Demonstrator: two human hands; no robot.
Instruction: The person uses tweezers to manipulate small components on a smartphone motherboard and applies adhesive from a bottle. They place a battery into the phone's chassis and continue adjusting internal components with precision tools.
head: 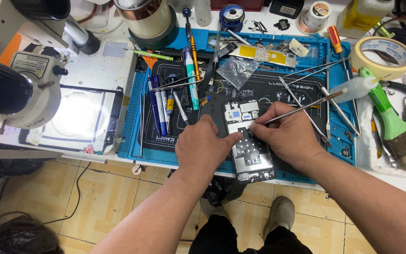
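Open phone [249, 141] flat on the blue mat [132, 117], near its front edge. Left hand [203, 146] pressing down on the phone's left side, fingers half curled, holding nothing. Right hand [285, 134] just right of the phone, fingers pinched shut on thin tweezers [301, 108], tips touching the phone. Big brush [395, 131] far right of the phone.

Bright, even overhead light, glare off the lit microscope stage [76, 113], soft shadows, wide-angle bending at edges.
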